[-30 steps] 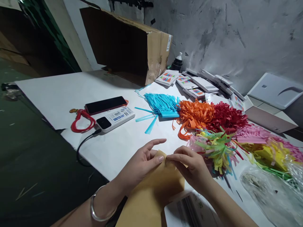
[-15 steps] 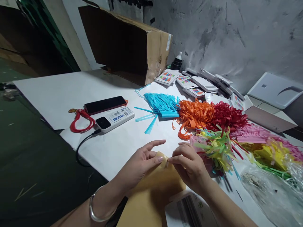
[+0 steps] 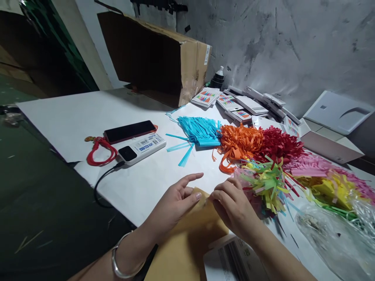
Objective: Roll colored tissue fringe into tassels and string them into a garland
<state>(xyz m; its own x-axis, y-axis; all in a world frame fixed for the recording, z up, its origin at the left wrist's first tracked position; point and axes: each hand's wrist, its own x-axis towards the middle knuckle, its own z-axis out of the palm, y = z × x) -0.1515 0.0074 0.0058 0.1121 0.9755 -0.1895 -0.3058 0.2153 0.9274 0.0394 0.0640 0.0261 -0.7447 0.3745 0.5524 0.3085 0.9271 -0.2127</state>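
My left hand (image 3: 178, 201) holds the top edge of a yellow-tan sheet (image 3: 172, 257) between the thumb and curled fingers, its index finger stretched out above. On the wrist sits a silver bangle (image 3: 115, 259). Close by on the right, the thumb and fingertips of my right hand (image 3: 234, 203) are pinched together at the same top edge; whatever is between them is too small to make out. The sheet slopes down towards me at the table's front edge. Partly under my right forearm lies a white printed packet (image 3: 231, 259).
A phone (image 3: 130, 131) and a white cabled device (image 3: 142, 149) lie left on the table (image 3: 73, 117). Blue (image 3: 202, 130), orange (image 3: 240, 142) and red (image 3: 281, 144) paper fringes stretch rightward. A large carton (image 3: 190, 74) and printed cards (image 3: 206, 96) stand behind; plastic bags (image 3: 325, 238) lie right.
The raised corner of the sheet between my hands now lies flatter. My right fingers have curled in and shifted slightly, while my left hand stays nearly in place.
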